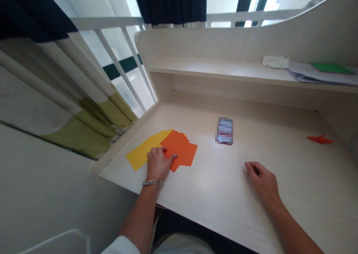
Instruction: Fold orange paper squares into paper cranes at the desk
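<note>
The hands are well apart: the left hand (158, 163) presses on overlapping orange paper (179, 149) and yellow paper (142, 153) at the left of the desk (212, 183), the right hand (260, 180) rests loosely curled at its front, a pixelated card (224, 131) lies mid-desk, and a red paper fold (320, 139) lies at its far right.

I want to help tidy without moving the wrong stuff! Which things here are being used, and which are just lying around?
THINGS
left hand on orange paper sheets and yellow paper
right hand, resting on the wooden desk

REST
blurred packet
folded red paper
papers on the shelf
white tissue
</note>
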Motion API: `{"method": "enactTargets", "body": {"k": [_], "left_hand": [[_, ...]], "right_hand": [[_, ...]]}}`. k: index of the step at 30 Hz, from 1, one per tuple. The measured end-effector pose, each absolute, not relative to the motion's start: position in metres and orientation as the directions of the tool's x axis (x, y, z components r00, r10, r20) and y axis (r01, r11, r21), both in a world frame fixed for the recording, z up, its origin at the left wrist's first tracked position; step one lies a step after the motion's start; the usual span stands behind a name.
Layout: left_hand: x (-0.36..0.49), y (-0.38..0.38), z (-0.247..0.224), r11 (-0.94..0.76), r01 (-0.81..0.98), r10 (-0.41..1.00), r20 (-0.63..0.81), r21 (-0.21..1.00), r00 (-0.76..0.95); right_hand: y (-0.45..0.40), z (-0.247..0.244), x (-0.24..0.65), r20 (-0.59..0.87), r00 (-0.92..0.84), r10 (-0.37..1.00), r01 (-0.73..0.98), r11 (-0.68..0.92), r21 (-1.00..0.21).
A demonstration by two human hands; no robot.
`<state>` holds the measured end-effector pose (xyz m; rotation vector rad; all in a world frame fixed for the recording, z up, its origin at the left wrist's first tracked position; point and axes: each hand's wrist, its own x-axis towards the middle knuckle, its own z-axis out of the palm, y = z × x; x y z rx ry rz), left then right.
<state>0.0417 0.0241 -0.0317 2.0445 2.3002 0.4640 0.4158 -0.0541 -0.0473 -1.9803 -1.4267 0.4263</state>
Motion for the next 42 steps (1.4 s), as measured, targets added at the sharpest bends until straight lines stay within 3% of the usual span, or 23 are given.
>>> {"method": "enactTargets", "body": {"k": [10, 22, 26, 29, 32, 35, 39, 42], "left_hand": [[0.036, 0.026, -0.029, 0.058, 0.903, 0.973, 0.181, 0.425, -0.147], [0.035, 0.021, -0.007, 0.091, 0.846, 0.906, 0.310, 0.525, -0.289], [0.042, 0.013, 0.005, 0.019, 0.763, 0.859, 0.380, 0.646, -0.343], [0.061, 0.003, 0.011, -0.036, 0.650, 0.874, 0.339, 0.759, -0.348], [0.095, -0.010, 0.012, -0.120, 0.565, 0.919, 0.306, 0.816, -0.247], [0.131, -0.024, 0.011, -0.215, 0.511, 0.937, 0.323, 0.832, -0.131], [0.157, -0.034, 0.006, -0.294, 0.453, 0.941, 0.338, 0.841, -0.017], [0.158, -0.031, 0.000, -0.187, 0.321, 0.981, 0.194, 0.928, 0.012]], "right_hand": [[-0.056, -0.045, 0.417, 0.085, 0.349, 0.933, 0.697, -0.198, -0.689], [-0.056, -0.045, 0.418, 0.096, 0.334, 0.938, 0.669, -0.164, -0.725], [-0.058, -0.041, 0.417, 0.114, 0.351, 0.929, 0.652, -0.155, -0.743], [-0.058, -0.028, 0.403, 0.146, 0.327, 0.934, 0.628, -0.100, -0.772], [-0.053, -0.011, 0.372, 0.095, 0.163, 0.982, 0.484, 0.004, -0.875], [-0.041, -0.003, 0.336, 0.028, 0.069, 0.997, 0.156, 0.017, -0.988], [-0.030, -0.006, 0.313, -0.008, 0.060, 0.998, -0.138, 0.000, -0.990], [-0.032, -0.008, 0.320, -0.090, 0.059, 0.994, -0.242, -0.074, -0.968]]}}
